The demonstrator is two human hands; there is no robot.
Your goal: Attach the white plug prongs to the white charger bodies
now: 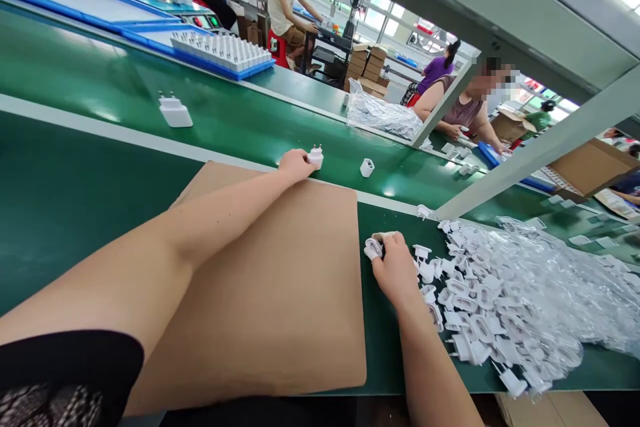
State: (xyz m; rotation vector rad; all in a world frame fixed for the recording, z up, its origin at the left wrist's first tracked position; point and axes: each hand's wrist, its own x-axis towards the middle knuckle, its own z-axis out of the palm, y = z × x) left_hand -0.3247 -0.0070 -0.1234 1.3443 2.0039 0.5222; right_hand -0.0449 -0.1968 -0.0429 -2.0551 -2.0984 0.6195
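Observation:
My left hand (295, 166) reaches across to the green conveyor belt, its fingers closed on a white two-pin plug adapter (315, 156) with the pins pointing up. My right hand (399, 270) is closed around a white plug cover (373, 249) just right of the brown cardboard sheet (280, 287). Part of that cover is hidden by my fingers. A small white charger body (367, 167) lies on the belt to the right of my left hand. Farther left on the belt sits another white plug adapter (175, 111), pins upward.
Right of my right hand, many loose white plug covers (465, 307) spill from a clear plastic bag (555, 280). A grey metal post (530, 140) slants across the right side. Beyond the belt stands a tray of plugs (223, 52); a co-worker (465, 103) handles parts at right.

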